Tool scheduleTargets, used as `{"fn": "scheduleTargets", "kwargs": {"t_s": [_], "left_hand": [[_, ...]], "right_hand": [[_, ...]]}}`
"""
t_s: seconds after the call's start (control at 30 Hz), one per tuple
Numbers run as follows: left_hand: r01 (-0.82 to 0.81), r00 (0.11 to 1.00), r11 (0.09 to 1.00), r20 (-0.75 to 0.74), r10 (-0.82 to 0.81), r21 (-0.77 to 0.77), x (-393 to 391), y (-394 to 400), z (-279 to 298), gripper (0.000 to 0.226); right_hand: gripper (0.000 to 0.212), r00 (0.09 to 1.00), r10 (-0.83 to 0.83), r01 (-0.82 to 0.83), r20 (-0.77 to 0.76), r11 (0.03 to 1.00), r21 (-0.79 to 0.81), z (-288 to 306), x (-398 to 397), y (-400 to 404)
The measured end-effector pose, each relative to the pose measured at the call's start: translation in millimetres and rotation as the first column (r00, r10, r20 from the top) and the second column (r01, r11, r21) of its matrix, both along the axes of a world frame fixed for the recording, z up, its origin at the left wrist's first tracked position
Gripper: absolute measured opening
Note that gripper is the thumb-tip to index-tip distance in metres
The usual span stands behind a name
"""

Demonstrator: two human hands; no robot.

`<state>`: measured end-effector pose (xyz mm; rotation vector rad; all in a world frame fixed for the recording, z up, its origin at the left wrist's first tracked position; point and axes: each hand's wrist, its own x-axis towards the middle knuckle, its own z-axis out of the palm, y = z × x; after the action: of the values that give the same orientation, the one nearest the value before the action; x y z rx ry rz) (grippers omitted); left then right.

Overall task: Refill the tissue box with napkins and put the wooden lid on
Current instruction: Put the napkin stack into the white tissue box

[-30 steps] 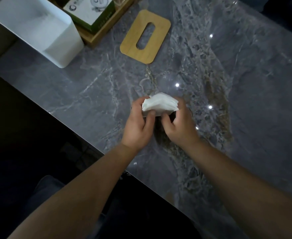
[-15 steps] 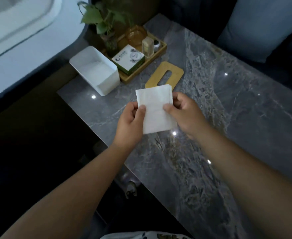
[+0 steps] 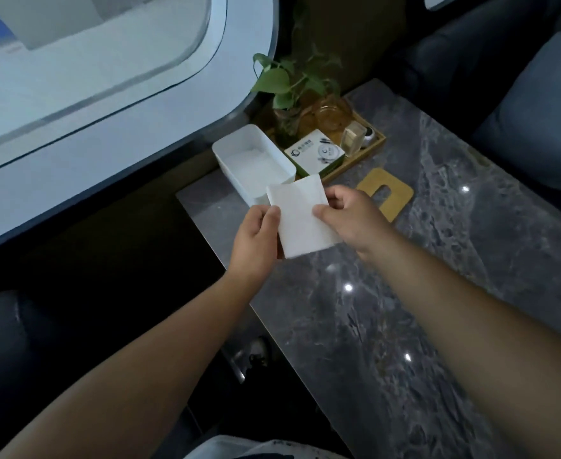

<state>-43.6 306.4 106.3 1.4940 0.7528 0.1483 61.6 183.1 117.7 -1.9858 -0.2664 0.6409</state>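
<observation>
I hold a flat white stack of napkins point(image 3: 300, 220) upright between both hands, just in front of the open white tissue box point(image 3: 236, 150). My left hand point(image 3: 256, 240) pinches the stack's left edge and my right hand point(image 3: 351, 220) pinches its right edge. The box stands lidless at the table's far left corner, and its inside looks white. The wooden lid point(image 3: 391, 193), with an oblong slot, lies flat on the table behind my right hand, partly hidden by it.
The grey marble table point(image 3: 421, 293) stretches to the right. A wooden tray point(image 3: 371, 150) behind the box carries a green-and-white carton point(image 3: 318, 155), a small glass bottle point(image 3: 353, 137) and a potted plant point(image 3: 292, 84). A curved window is at left, dark seats beyond.
The napkins went from a bunched bundle low over the table to a flat stack lifted up and brought toward the white box. The view has tilted up, showing the window and plant.
</observation>
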Motion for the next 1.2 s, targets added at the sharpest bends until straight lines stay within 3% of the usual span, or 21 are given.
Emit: {"fn": "scheduleTargets", "kwargs": {"t_s": [0.27, 0.43, 0.6, 0.77, 1.03, 1.2], "left_hand": [[0.079, 0.984, 0.997, -0.160, -0.076, 0.015, 56, 91, -38, 0.022], [0.118, 0.968, 0.992, -0.226, -0.106, 0.037, 92, 128, -48, 0.025], [0.112, 0.959, 0.993, -0.268, -0.096, 0.045, 116, 150, -57, 0.021], [0.226, 0.917, 0.964, -0.364, -0.162, 0.140, 126, 161, -64, 0.018], [0.527, 0.789, 0.731, -0.569, -0.232, 0.433, 130, 165, -71, 0.024], [0.608, 0.760, 0.568, -0.614, -0.214, 0.554, 131, 166, -76, 0.027]], "right_hand": [[0.038, 0.993, 0.080, -0.056, 0.087, 0.966, -0.251, -26, 64, 92], [0.041, 0.953, 0.212, -0.097, 0.217, 0.891, -0.444, -36, 102, 137], [0.043, 0.923, 0.321, -0.161, 0.213, 0.822, -0.546, -52, 124, 160], [0.040, 0.907, 0.367, -0.184, 0.208, 0.787, -0.589, -67, 130, 170], [0.031, 0.802, 0.527, -0.200, 0.281, 0.681, -0.705, -82, 127, 181], [0.032, 0.771, 0.585, -0.200, 0.252, 0.598, -0.776, -86, 123, 185]]}}
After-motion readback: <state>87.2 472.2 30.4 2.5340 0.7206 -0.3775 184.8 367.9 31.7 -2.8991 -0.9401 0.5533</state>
